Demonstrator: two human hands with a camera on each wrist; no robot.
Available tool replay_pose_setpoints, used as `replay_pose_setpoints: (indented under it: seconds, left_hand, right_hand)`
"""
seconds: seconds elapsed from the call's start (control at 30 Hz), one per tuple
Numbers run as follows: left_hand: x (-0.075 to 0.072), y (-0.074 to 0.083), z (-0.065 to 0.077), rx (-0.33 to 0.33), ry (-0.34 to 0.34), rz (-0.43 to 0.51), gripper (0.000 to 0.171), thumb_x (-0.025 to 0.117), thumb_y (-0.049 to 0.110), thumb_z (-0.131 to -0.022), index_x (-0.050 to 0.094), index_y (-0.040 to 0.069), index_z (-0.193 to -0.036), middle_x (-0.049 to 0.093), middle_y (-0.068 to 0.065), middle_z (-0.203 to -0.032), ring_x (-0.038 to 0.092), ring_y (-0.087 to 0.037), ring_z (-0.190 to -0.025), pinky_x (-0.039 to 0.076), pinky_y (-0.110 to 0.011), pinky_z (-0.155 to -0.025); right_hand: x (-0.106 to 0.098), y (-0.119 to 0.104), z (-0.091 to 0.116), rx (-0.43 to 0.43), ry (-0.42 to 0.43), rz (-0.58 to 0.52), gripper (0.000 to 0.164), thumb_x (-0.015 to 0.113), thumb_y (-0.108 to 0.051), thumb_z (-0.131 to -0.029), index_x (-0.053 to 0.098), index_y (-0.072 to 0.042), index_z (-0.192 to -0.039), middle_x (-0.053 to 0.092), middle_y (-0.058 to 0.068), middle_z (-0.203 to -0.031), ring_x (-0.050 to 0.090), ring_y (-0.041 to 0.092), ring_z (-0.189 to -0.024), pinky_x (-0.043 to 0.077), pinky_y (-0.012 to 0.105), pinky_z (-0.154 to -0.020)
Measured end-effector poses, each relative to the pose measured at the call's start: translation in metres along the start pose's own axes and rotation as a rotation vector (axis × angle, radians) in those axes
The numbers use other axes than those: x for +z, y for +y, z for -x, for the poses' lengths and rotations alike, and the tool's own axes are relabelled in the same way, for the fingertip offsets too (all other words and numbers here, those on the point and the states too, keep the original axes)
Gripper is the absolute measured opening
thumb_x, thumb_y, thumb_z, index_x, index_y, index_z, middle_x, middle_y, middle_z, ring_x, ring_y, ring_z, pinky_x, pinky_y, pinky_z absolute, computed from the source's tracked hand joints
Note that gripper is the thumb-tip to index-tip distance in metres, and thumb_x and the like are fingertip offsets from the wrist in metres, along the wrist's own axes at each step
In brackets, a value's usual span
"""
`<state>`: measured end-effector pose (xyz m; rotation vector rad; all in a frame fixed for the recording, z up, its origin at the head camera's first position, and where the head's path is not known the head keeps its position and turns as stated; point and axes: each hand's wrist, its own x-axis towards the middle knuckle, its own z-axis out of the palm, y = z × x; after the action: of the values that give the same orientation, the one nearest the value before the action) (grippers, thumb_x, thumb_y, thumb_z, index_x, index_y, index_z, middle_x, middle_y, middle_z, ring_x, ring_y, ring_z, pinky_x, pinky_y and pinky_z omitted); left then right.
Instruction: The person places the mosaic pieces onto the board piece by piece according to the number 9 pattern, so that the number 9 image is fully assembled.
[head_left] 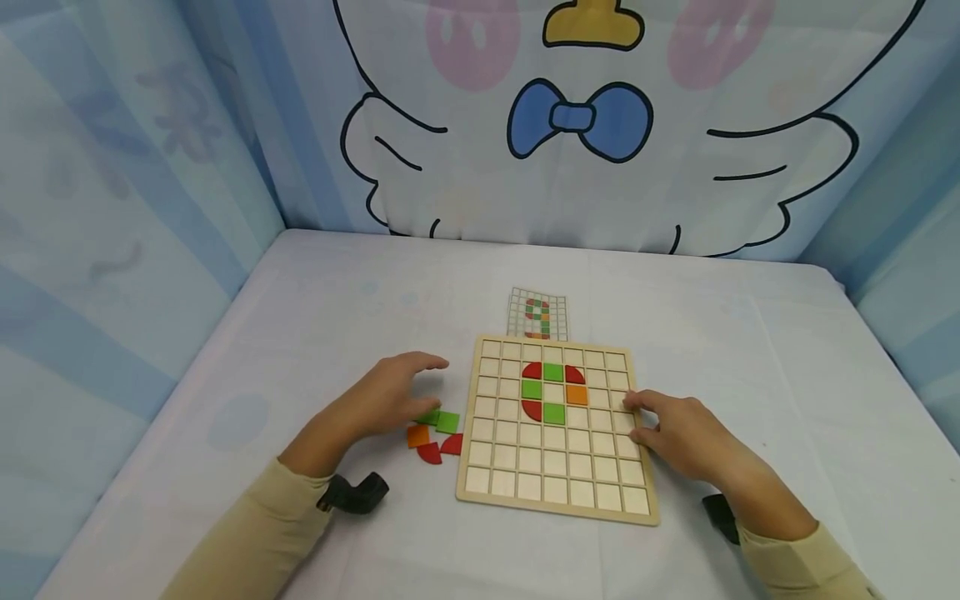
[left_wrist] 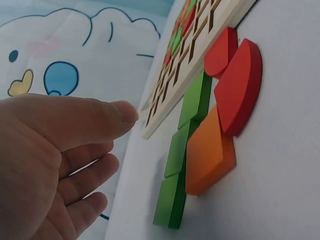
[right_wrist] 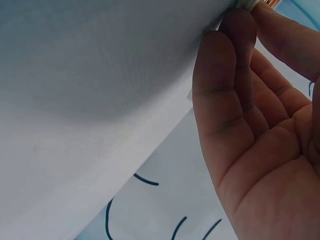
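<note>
A wooden grid board (head_left: pixel 517 483) lies on the table, with red quarter-circle, green square and orange square pieces set in a ring in its upper half. My right hand (head_left: pixel 686 437) grips the board's right edge; in the right wrist view its thumb and fingers (right_wrist: pixel 215 75) meet at that rim. Left of the board, my left hand (head_left: pixel 378 396) hovers with thumb and fingers apart, holding nothing. Close to it lie loose pieces: green squares (left_wrist: pixel 195 100), an orange square (left_wrist: pixel 207 152) and two red quarter-circles (left_wrist: pixel 240 87).
Behind the board a pattern card (head_left: pixel 538 312) shows a coloured figure on a grid, its lower part hidden by the board. The white table (head_left: pixel 360 292) meets a cartoon-printed curtain (head_left: pixel 465 183) at the back. Black straps with devices (head_left: pixel 356 493) sit on both wrists.
</note>
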<state>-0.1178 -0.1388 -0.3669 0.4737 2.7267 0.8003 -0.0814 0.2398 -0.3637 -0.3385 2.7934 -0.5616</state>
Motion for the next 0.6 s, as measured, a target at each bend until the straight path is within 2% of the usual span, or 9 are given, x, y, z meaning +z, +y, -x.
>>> replay_pose_setpoints:
  seconds: [0.2,0.43,0.6]
  left_hand:
    - [-0.004,-0.011,0.005,-0.005,-0.018,-0.004,0.054,0.076,0.013,-0.089,0.058,0.006,-0.139,0.056,-0.011,-0.14,0.048,-0.031,-0.133,0.038,-0.049,-0.108]
    - [-0.007,-0.02,0.013,-0.031,-0.03,-0.003,0.052,0.076,0.012,-0.088,0.059,0.005,-0.137,0.058,-0.012,-0.138,0.049,-0.032,-0.132,0.038,-0.049,-0.108]
    - [-0.007,-0.025,0.017,-0.009,-0.034,-0.014,0.05,0.076,0.011,-0.088,0.06,0.004,-0.135,0.06,-0.012,-0.134,0.052,-0.033,-0.128,0.039,-0.05,-0.107]
  right_hand:
    - [0.0,0.0,0.0,0.002,-0.001,-0.006,0.042,0.071,-0.015,-0.092,0.061,-0.003,-0.131,0.062,0.023,-0.13,0.06,0.028,-0.096,0.046,0.046,-0.08]
    - [0.0,0.0,0.0,0.0,0.0,-0.004,0.042,0.072,-0.015,-0.092,0.061,-0.003,-0.131,0.062,0.024,-0.128,0.058,0.027,-0.093,0.045,0.045,-0.078]
    - [0.0,0.001,0.0,-0.004,0.005,0.0,0.043,0.072,-0.015,-0.092,0.061,-0.002,-0.131,0.062,0.024,-0.129,0.058,0.027,-0.094,0.045,0.044,-0.078]
